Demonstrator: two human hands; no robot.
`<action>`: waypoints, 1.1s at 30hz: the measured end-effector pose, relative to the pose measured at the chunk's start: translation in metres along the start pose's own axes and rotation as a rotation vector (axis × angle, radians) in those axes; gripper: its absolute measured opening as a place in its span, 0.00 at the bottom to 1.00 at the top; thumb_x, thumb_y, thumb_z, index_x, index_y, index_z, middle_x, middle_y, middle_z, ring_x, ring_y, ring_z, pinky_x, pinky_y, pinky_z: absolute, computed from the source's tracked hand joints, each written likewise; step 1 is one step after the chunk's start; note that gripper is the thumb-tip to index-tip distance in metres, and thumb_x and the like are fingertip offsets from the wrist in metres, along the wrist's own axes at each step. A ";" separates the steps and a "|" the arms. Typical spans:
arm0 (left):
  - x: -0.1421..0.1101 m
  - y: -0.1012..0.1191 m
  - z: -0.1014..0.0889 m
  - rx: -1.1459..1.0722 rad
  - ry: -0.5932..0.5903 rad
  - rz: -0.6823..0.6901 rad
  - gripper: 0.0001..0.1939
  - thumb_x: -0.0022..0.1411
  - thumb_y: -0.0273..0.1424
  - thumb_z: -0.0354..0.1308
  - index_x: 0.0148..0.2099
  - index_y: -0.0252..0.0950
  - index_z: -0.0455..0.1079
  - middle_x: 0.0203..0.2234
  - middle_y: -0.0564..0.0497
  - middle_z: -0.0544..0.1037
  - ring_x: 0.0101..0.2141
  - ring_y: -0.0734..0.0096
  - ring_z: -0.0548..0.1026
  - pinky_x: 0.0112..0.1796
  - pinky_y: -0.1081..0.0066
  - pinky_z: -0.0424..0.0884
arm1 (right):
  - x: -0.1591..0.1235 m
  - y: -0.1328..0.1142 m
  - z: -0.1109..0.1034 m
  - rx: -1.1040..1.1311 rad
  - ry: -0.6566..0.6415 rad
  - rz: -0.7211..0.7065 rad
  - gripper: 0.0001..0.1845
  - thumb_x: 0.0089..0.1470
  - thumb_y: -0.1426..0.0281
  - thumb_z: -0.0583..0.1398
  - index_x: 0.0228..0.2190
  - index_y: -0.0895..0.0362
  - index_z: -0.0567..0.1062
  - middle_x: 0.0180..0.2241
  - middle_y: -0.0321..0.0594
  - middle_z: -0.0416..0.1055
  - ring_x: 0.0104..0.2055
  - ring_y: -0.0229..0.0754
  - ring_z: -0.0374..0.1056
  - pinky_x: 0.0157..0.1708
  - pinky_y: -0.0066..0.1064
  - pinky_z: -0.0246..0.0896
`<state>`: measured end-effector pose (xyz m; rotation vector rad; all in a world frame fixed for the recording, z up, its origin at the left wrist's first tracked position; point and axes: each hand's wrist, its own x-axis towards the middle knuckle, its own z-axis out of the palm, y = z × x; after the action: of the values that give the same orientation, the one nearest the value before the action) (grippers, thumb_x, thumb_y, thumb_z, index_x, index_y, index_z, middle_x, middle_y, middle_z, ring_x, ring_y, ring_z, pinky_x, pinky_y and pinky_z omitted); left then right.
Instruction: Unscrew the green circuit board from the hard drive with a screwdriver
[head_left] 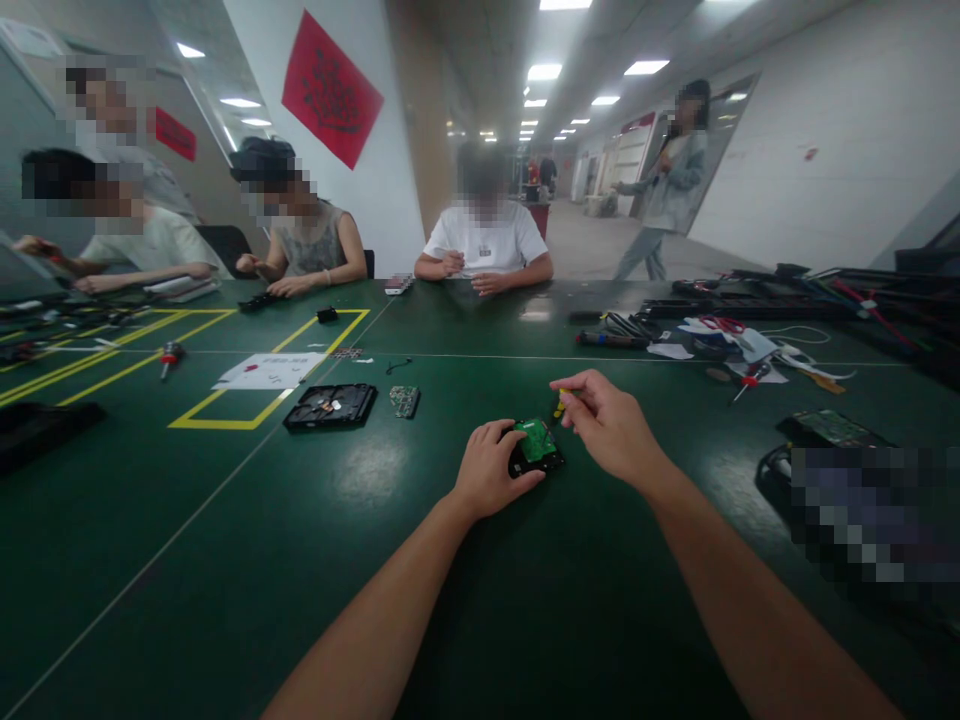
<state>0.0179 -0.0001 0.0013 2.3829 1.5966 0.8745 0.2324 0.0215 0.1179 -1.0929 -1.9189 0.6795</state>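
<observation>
A small black unit with a green circuit board point(537, 442) on top lies on the dark green table. My left hand point(487, 472) holds it from the left, thumb along the near edge and fingers over the board's far-left part. Just above the unit's right far corner, my right hand point(611, 425) pinches a small yellow-handled tool point(560, 403) that looks like a screwdriver. Its tip points down beside the board, and I cannot tell whether it touches. My fingers hide part of the tool.
Left of my hands lie a small bare circuit board point(405, 402), a black plastic housing point(330, 406) and a white paper point(270, 371). A red-handled screwdriver point(171, 355) is further left. Cables and tools point(615, 335) clutter the right. Across the table sits a person point(484, 240).
</observation>
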 end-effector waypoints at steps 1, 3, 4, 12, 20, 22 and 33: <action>0.000 0.000 0.000 -0.002 0.003 -0.003 0.34 0.58 0.51 0.69 0.62 0.43 0.71 0.61 0.42 0.70 0.61 0.45 0.68 0.61 0.46 0.64 | 0.000 -0.001 0.000 -0.004 0.007 -0.009 0.14 0.67 0.61 0.58 0.49 0.53 0.76 0.34 0.41 0.79 0.33 0.44 0.75 0.34 0.37 0.69; 0.000 0.000 0.000 -0.009 0.012 -0.012 0.34 0.57 0.51 0.69 0.61 0.42 0.70 0.60 0.42 0.71 0.61 0.46 0.68 0.61 0.46 0.64 | -0.001 -0.003 0.000 -0.019 0.019 -0.043 0.13 0.66 0.62 0.59 0.49 0.53 0.76 0.38 0.43 0.79 0.34 0.45 0.76 0.36 0.39 0.70; 0.000 0.001 0.001 -0.012 0.018 -0.014 0.34 0.57 0.51 0.69 0.61 0.42 0.69 0.60 0.42 0.71 0.61 0.46 0.68 0.61 0.47 0.64 | -0.001 -0.004 0.000 -0.043 0.025 -0.070 0.12 0.66 0.63 0.58 0.48 0.53 0.77 0.40 0.44 0.80 0.35 0.45 0.76 0.37 0.40 0.71; 0.000 0.000 0.000 -0.009 0.018 -0.007 0.35 0.58 0.51 0.69 0.61 0.41 0.69 0.60 0.42 0.71 0.60 0.47 0.69 0.61 0.47 0.64 | -0.002 -0.012 -0.005 -0.269 0.060 -0.129 0.09 0.65 0.68 0.60 0.45 0.50 0.78 0.41 0.41 0.81 0.36 0.46 0.76 0.38 0.40 0.68; 0.000 0.000 0.000 -0.002 0.005 -0.002 0.34 0.57 0.52 0.69 0.61 0.42 0.71 0.60 0.42 0.71 0.61 0.46 0.68 0.61 0.47 0.64 | -0.004 -0.014 -0.001 -0.378 0.101 -0.199 0.06 0.66 0.64 0.60 0.38 0.51 0.75 0.39 0.44 0.76 0.38 0.48 0.72 0.36 0.38 0.65; 0.000 0.000 0.001 -0.005 0.010 -0.002 0.33 0.57 0.51 0.69 0.60 0.43 0.71 0.60 0.42 0.71 0.61 0.46 0.68 0.61 0.47 0.64 | -0.004 -0.012 0.001 -0.423 0.155 -0.205 0.07 0.66 0.62 0.60 0.37 0.52 0.74 0.38 0.45 0.75 0.37 0.48 0.71 0.36 0.39 0.64; 0.000 -0.003 0.004 -0.006 0.017 0.003 0.34 0.57 0.51 0.70 0.60 0.42 0.71 0.60 0.42 0.71 0.61 0.46 0.68 0.61 0.46 0.64 | -0.002 -0.009 -0.003 -0.256 0.112 -0.209 0.06 0.63 0.69 0.62 0.41 0.50 0.78 0.44 0.43 0.80 0.45 0.50 0.76 0.48 0.45 0.69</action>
<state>0.0173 0.0014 -0.0030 2.3805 1.5952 0.9016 0.2316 0.0153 0.1259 -1.0407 -2.0244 0.2567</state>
